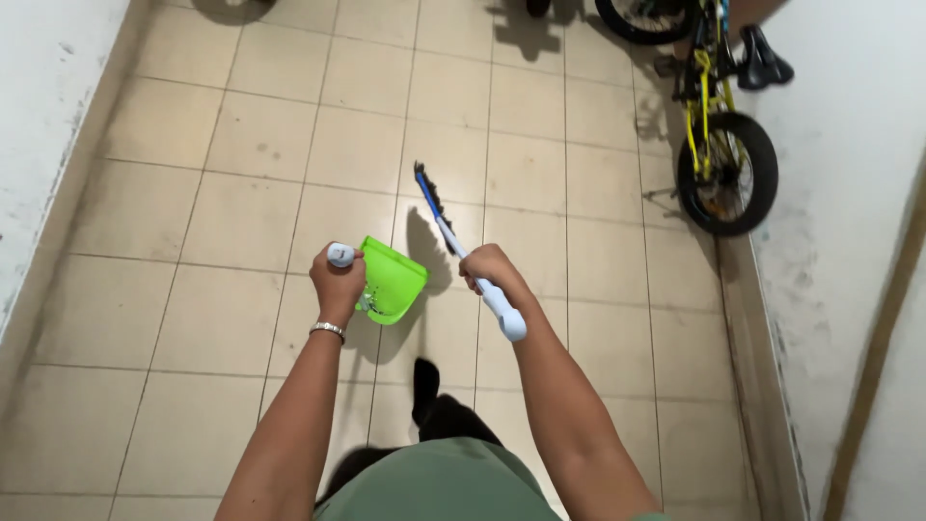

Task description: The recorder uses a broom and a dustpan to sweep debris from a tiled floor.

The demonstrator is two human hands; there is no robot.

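My left hand [336,282] grips the handle of a bright green dustpan [394,280], whose white handle end shows above my fist. The pan hangs in the air over the tiled floor, tilted with its mouth to the right. My right hand [490,268] is closed around the white handle of a small hand brush [453,236]. Its blue neck and dark bristle head point up and away from me. The two tools are held apart, side by side, at about waist height. A metal bracelet sits on my left wrist.
Beige tiled floor [241,145] of a narrow corridor between white walls. A small yellow and black bicycle [723,145] leans against the right wall at the far right. My dark shoe [424,381] shows below the dustpan.
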